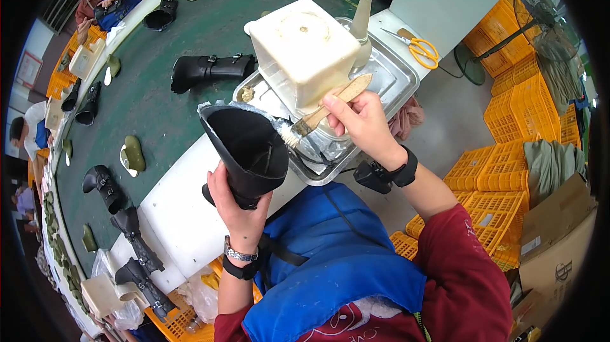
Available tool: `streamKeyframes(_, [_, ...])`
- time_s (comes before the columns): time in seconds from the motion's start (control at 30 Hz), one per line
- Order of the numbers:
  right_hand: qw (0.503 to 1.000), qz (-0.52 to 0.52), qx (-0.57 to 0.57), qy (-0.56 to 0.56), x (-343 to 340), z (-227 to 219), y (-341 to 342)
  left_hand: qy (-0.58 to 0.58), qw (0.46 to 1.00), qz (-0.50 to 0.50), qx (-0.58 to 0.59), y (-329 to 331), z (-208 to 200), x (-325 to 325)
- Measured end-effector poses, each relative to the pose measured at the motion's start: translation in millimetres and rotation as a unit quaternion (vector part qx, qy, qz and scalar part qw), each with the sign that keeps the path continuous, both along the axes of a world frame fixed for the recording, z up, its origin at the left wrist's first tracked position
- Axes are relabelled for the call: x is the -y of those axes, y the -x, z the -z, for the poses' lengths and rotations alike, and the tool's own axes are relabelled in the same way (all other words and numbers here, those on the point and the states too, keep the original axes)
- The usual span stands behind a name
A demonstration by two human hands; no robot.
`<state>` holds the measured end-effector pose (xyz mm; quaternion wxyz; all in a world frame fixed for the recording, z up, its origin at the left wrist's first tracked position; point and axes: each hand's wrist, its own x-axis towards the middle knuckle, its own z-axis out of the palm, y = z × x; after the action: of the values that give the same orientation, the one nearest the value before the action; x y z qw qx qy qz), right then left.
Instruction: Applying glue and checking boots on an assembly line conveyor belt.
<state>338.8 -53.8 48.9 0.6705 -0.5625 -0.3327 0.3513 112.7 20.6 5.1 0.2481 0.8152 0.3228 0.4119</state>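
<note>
A black boot is gripped from beneath by my left hand, its wide shaft opening tilted up toward me. A whitish film shows along the far rim of the opening. In my right hand is a flat wooden-handled brush, its pale bristles pointing down-left, close to the boot's rim; whether they touch it I cannot tell. Just beyond the brush stands a cream plastic tub, set on a metal tray. Behind the tub rises a beige squeeze bottle with a tapered nozzle.
Orange-handled scissors lie right of the tray. Another black boot rests on the green work surface, several more at left. Yellow crates and a fan stand at right. People sit across at far left.
</note>
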Motion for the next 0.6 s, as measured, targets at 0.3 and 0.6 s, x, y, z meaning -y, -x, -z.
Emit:
streamKeyframes(0.3, [0.999,0.025,0.002,-0.044,0.9,-11.0,-5.5,-0.036,0.999,-0.006,-0.013,1.8,-1.8,-3.8])
streamKeyframes(0.6, [0.997,-0.074,-0.001,0.012,-0.8,-8.5,13.3,-0.121,0.991,-0.023,-0.046,4.0,-6.0,-7.2])
